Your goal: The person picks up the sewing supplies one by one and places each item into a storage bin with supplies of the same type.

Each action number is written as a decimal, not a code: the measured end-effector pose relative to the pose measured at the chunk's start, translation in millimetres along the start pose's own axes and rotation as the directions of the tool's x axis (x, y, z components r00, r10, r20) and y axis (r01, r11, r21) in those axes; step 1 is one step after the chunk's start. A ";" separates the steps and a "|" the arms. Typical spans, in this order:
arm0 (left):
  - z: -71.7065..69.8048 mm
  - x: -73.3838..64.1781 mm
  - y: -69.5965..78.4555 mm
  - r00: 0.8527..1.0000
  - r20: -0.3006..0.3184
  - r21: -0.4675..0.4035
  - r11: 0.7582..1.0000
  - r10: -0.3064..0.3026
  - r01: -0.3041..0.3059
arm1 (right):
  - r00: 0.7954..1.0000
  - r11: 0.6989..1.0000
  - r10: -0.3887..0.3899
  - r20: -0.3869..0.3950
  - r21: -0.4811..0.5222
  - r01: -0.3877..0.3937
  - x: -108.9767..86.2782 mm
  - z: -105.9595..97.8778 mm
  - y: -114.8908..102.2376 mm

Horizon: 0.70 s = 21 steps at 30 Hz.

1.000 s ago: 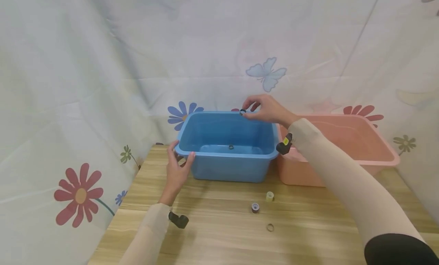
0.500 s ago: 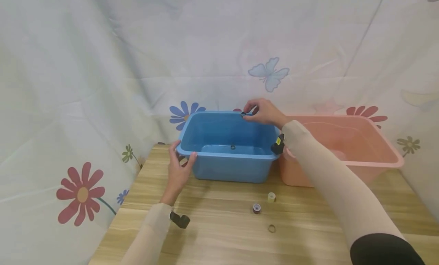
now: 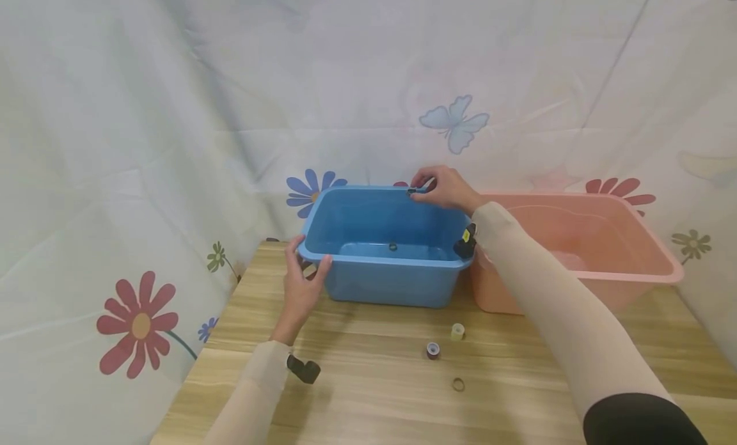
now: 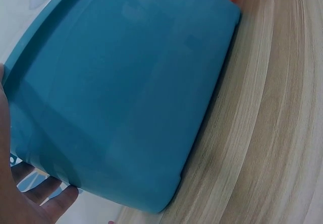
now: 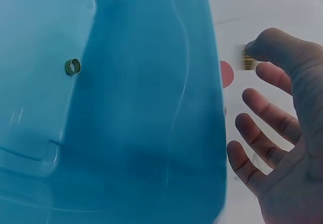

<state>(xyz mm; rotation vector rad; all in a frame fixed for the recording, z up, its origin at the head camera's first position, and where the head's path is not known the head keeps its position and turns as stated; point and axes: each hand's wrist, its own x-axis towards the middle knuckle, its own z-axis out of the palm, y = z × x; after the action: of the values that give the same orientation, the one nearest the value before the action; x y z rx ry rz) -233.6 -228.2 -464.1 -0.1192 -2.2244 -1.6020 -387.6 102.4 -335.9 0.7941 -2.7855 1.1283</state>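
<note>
My left hand (image 3: 302,291) grips the left front corner of a blue basin (image 3: 386,282), thumb near the front rim and fingers at the side. In the left wrist view its fingertips (image 4: 64,199) touch the outer wall. Over the basin's back rim, my right hand (image 3: 446,186) pinches a small gold-coloured ring (image 5: 248,61) between thumb and index finger. That ring is blurred in the right wrist view, and the other fingers are spread. A second patterned ring (image 5: 73,66) lies on the basin floor.
Right of the blue basin stands a pink basin (image 3: 633,277). On the wooden table (image 3: 357,381) in front are a pale yellow small cylinder (image 3: 457,332), a dark one with a whitish top (image 3: 433,350) and a thin ring (image 3: 458,384). A flower-printed curtain (image 3: 345,80) hangs behind.
My right hand has lowered slightly with the ring, still near the back rim. The left hand keeps its place on the basin. The whole view has shifted a little.
</note>
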 end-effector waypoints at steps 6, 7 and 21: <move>0.2 -0.3 1.4 1.000 0.000 -0.001 1.000 0.006 -0.006 | 1.000 1.000 0.023 -0.002 0.001 -0.023 -0.9 -1.3 6.3; 0.0 -0.4 1.7 1.000 -0.001 -0.001 1.000 0.008 -0.008 | 1.000 1.000 0.026 -0.003 0.000 -0.026 -1.3 -1.5 6.9; -1.1 0.4 4.1 1.000 0.004 0.009 1.000 -0.005 0.005 | 0.999 0.999 0.037 -0.005 -0.006 -0.037 -2.6 -5.4 0.8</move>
<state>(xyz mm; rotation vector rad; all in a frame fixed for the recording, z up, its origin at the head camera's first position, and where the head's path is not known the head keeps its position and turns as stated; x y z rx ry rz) -232.5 -227.9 -460.0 -0.1143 -2.2362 -1.5953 -386.5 107.6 -333.1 0.7407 -2.8096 1.1246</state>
